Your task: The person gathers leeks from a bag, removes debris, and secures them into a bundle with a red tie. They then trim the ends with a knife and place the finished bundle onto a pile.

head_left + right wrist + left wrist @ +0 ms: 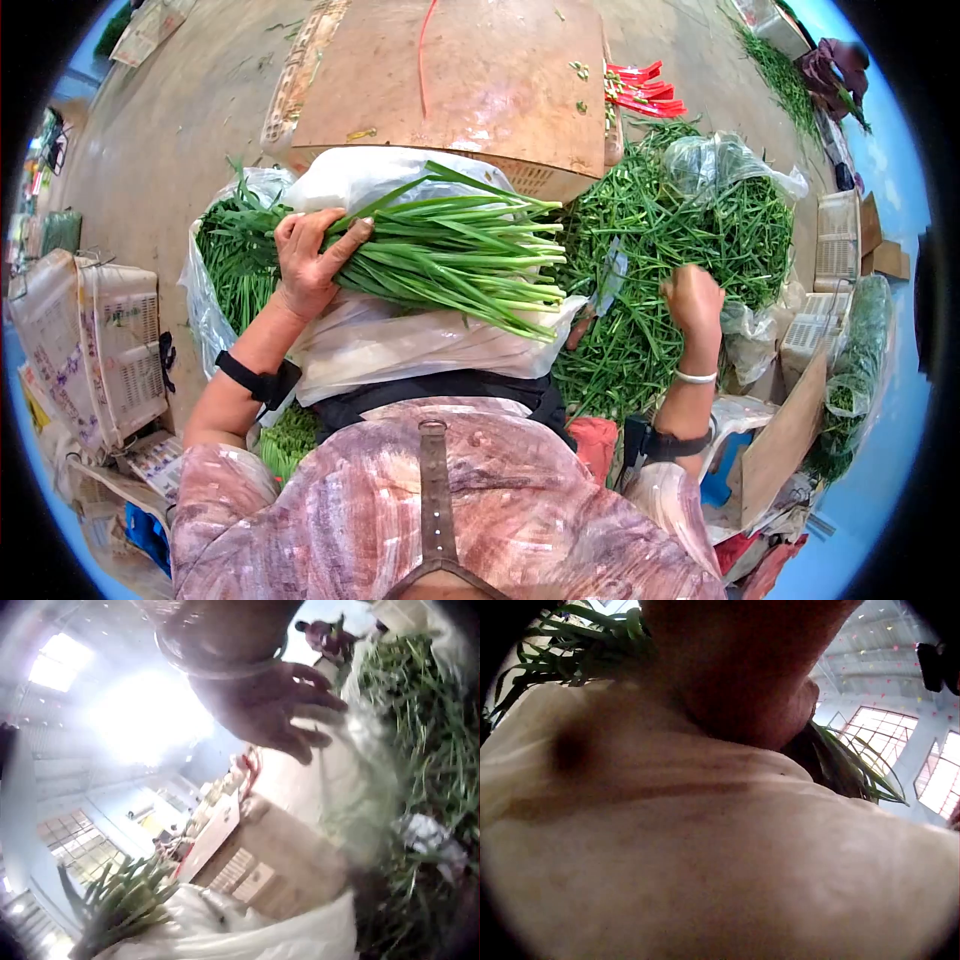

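In the head view my left hand [312, 258] grips a bunch of garlic chives [450, 245] by its leafy part, thumb across the top. The pale cut ends point right, over white plastic sheeting [420, 345] on the lap. The left wrist view is mostly filled by skin, with some leaves [585, 645] behind. My right hand [693, 300] hovers over a heap of loose green leaves [650, 350]. Its fingers [319, 697] hang loosely bent and apart in the right wrist view, with a faint blurred strand below them.
A board-topped crate [450, 80] stands ahead, red ties [645, 92] at its right edge. A bag of greens [230, 265] sits left. On the heap lie a pale bluish strip [611, 272] and clear plastic [715, 165]. Crates [120, 340] flank the seat; another person [835, 75] is far right.
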The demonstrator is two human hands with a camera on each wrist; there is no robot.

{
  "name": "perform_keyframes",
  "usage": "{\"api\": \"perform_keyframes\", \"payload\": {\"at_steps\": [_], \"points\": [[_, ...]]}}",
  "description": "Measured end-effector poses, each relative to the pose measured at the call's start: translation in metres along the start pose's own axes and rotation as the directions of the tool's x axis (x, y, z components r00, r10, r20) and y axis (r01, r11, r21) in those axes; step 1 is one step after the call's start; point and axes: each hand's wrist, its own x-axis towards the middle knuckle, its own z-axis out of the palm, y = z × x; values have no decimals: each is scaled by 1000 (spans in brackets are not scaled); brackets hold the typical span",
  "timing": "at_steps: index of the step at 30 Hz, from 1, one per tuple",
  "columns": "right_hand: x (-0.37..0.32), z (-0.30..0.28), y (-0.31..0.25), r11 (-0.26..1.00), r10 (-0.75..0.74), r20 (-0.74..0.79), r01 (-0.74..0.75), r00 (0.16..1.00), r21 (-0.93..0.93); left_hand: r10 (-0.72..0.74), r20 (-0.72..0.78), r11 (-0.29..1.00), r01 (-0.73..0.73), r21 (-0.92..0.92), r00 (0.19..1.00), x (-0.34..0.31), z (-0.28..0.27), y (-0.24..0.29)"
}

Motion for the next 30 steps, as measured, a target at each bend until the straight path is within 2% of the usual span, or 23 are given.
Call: {"api": "perform_keyframes", "payload": {"at_steps": [1,2,4,6,7,8,9,10,11,12,13,14,16,18,20,21,22,24,27,28,30], "points": [[4,-5,-11,975,-138,-178,166,974,150,-2,-4,1000,2,7,1000,1,0,0],[11,-12,-28,899,-246,-367,354,897,260,-7,-8,1000,7,5,1000,3,0,1],[13,-22,-89,724,-301,-501,536,812,434,-4,6,1000,4,-2,1000,1,-2,2],[20,-22,-143,580,-470,-614,746,635,328,-3,2,1000,3,9,1000,2,0,2],[34,-9,-155,530,-530,-557,763,640,372,2,6,1000,-2,9,1000,1,0,0],[41,-2,-165,478,-592,-498,774,634,416,3,3,1000,-3,12,1000,0,-1,0],[42,-2,-165,521,-568,-455,728,686,446,0,1,1000,0,7,1000,1,0,-1],[41,-4,-166,516,-579,-453,735,678,440,-8,-1,1000,8,3,1000,0,0,-1],[39,-3,-164,334,-452,-467,629,760,702,-12,7,1000,12,-4,1000,2,-3,1],[36,0,-159,95,-315,-420,469,851,878,-14,15,1000,15,-14,1000,0,-4,2],[36,3,-154,-136,-296,-357,331,886,934,-10,5,1000,10,-10,1000,1,-2,2],[34,4,-148,-132,-284,-359,335,889,933,-4,-11,1000,4,-1,1000,3,0,1],[28,7,-139,-402,-188,-275,182,943,898,0,-10,1000,0,-15,1000,4,1,1],[35,18,-112,-431,-108,-230,163,967,887,1,-4,1000,-1,-13,1000,4,1,1],[36,19,-94,-318,-48,-266,237,963,918,4,6,1000,-4,-10,1000,3,1,1],[35,20,-91,1,-4,-343,343,939,939,11,12,1000,-11,-4,1000,4,1,1],[37,24,-91,160,-33,-466,465,884,871,13,11,1000,-12,-7,1000,3,2,1],[38,28,-96,203,-17,-480,473,877,858,17,39,1000,-16,-20,999,3,2,0],[40,19,-98,88,133,-402,393,906,915,31,21,999,-30,-15,999,5,3,-1],[42,20,-96,88,132,-402,393,906,915,29,22,999,-29,-15,999,5,2,-1],[45,23,-92,-233,197,-182,226,963,946,29,37,1000,-29,-4,999,6,1,1]]}}
